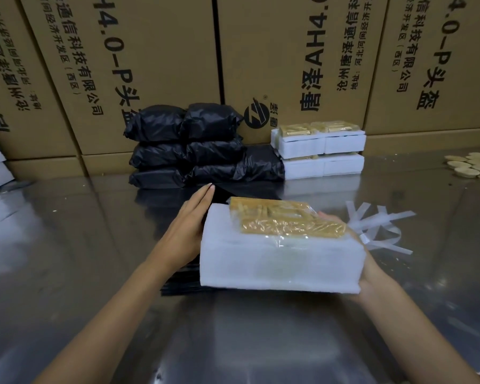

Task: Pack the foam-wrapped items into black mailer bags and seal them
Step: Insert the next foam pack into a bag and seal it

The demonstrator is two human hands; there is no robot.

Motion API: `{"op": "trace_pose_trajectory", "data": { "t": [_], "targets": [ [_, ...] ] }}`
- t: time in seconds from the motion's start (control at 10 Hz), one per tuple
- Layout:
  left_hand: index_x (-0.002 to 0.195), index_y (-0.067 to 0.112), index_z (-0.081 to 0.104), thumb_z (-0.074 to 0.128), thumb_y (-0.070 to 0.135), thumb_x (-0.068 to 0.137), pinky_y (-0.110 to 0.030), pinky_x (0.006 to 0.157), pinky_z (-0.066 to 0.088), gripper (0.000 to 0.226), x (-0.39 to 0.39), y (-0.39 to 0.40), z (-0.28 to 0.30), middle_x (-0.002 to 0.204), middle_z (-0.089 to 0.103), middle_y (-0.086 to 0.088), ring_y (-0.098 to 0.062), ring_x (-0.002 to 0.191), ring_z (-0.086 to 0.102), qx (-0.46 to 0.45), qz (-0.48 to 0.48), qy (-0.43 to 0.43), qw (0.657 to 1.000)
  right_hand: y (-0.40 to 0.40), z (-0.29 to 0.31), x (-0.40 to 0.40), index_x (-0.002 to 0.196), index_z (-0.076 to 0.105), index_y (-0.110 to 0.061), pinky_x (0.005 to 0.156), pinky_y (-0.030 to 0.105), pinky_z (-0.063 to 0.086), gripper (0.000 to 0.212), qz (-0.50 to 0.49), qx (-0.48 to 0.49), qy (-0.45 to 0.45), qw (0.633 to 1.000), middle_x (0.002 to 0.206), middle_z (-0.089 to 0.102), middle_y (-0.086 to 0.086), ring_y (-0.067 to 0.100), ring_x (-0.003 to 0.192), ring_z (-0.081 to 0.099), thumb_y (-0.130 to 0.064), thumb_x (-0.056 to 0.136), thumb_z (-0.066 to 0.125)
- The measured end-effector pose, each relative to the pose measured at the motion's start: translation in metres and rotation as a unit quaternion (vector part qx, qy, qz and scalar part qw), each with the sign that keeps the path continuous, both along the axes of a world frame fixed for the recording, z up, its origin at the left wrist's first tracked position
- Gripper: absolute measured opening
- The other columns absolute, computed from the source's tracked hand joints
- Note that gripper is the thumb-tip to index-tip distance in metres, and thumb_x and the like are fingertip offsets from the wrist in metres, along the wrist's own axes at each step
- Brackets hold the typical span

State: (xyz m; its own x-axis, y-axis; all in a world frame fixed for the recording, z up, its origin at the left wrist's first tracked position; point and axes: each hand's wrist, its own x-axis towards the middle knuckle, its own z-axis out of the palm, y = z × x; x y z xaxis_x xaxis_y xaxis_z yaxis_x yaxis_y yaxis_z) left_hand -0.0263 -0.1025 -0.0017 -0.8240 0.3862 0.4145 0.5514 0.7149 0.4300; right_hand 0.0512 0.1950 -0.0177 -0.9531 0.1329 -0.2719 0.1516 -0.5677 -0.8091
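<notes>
The left hand (190, 225) lies flat with straight fingers against the left face of the foam-wrapped item (277, 259), steadying it without curling round it. The item sits raised over a stack of flat black mailer bags (178, 281) on the steel surface (67, 245), with a clear packet of yellowish parts (286, 217) resting on its top. The right hand (372, 278) supports the item from its right end and underside; most of its fingers are hidden behind the foam, so the exact grip cannot be told. The step in hand appears to be bringing the item to a bag mouth. It is judged best done by keeping the item level so the loose packet does not slide off, and by freeing the left hand to open the top bag before the item is fed in end first. Behind, sealed black parcels (189, 145) stand stacked against the cartons (161, 65); to their right wait more foam-wrapped items (322, 153). Peeled white strips (377, 225) lie just beside the right hand and may cling to a bag's adhesive flap. Round pale discs (474, 167) lie far right, well apart.
</notes>
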Motion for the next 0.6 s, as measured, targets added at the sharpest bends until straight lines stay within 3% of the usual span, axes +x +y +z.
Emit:
{"op": "trace_pose_trajectory", "data": {
  "t": [0.1,0.2,0.3,0.4,0.5,0.6],
  "targets": [
    [0.157,0.029,0.005,0.067,0.016,0.093,-0.006,0.113,0.006,0.091,0.004,0.000,-0.004,0.155,-0.006,0.036,0.013,0.145,0.001,0.045,-0.034,0.015,0.998,-0.008,0.004,0.000,0.078,0.073,-0.014,0.055,0.025,0.057,0.028,0.063,-0.001,0.048,0.997,0.068,0.073,0.000,0.016,0.059,0.072,-0.034,0.092,0.059],
    [0.157,0.031,0.006,0.068,0.011,0.091,-0.002,0.111,0.008,0.093,0.002,-0.002,-0.009,0.160,-0.001,0.029,0.014,0.144,0.001,0.037,-0.043,0.021,0.998,-0.010,0.007,-0.003,0.087,0.079,-0.021,0.068,0.031,0.060,0.025,0.056,-0.028,0.054,0.997,0.088,0.075,0.001,0.019,0.077,0.073,-0.042,0.084,0.065],
    [0.157,0.030,0.012,0.057,-0.009,0.088,-0.011,0.118,0.013,0.092,-0.001,-0.001,-0.012,0.160,0.004,0.029,0.016,0.143,0.003,0.045,-0.006,0.013,0.999,-0.017,0.002,-0.006,0.109,0.077,-0.021,0.081,0.040,0.060,0.040,0.010,-0.029,0.045,0.998,0.107,0.076,0.003,0.022,0.097,0.073,-0.050,0.086,0.065],
    [0.157,0.029,0.013,0.052,-0.012,0.090,-0.023,0.120,0.019,0.088,0.005,0.007,-0.014,0.161,0.007,0.026,0.015,0.143,0.004,0.059,0.012,0.020,0.998,-0.027,0.001,-0.013,0.124,0.068,-0.019,0.097,0.046,0.055,0.053,-0.067,-0.032,0.033,0.997,0.115,0.075,0.003,0.024,0.107,0.071,-0.053,0.085,0.068],
    [0.158,0.026,0.013,0.049,-0.015,0.090,-0.025,0.121,0.021,0.087,0.017,0.033,-0.012,0.163,0.007,0.022,0.012,0.145,0.004,0.096,-0.012,0.034,0.995,-0.047,0.003,-0.014,0.127,0.062,-0.020,0.076,0.038,0.061,0.058,-0.098,-0.034,0.019,0.994,0.117,0.072,0.003,0.023,0.103,0.071,-0.050,0.079,0.077],
    [0.157,0.024,0.014,0.044,-0.016,0.089,-0.006,0.114,0.008,0.085,0.033,0.066,-0.018,0.162,0.007,0.021,0.018,0.141,0.002,0.084,-0.027,0.060,0.994,-0.065,0.004,-0.015,0.126,0.064,-0.021,0.068,0.034,0.061,0.055,-0.085,-0.065,0.026,0.994,0.111,0.075,0.005,0.023,0.099,0.073,-0.045,0.078,0.079]
  ]
}}
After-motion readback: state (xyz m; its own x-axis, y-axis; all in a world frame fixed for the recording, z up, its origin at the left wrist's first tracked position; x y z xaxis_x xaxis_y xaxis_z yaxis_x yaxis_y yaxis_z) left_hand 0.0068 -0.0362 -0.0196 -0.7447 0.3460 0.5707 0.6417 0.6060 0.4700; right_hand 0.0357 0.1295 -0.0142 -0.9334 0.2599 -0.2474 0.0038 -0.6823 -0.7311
